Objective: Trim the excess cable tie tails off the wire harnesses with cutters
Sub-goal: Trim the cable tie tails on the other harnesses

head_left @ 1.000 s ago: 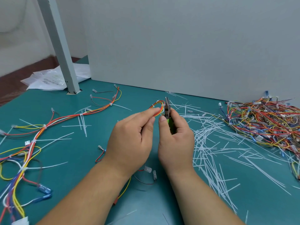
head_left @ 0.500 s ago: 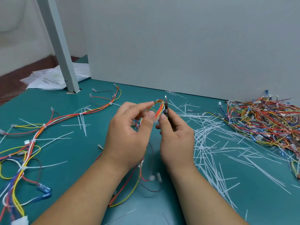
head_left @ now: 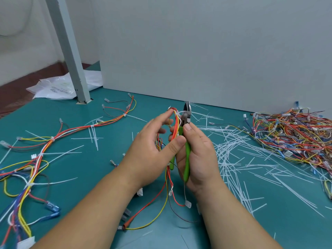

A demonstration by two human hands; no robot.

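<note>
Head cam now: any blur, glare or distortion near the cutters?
Head view: soft, even light, no glare on the teal table; cutters and held harness look sharp, no motion blur; the grey post leans, likely wide-angle distortion.

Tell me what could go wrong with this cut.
The blades of the cutters sit close against the coloured wires of the held harness at the cable tie, so they might nick insulation. The index fingertip of the left hand is also near the blades and could get pinched.
</note>
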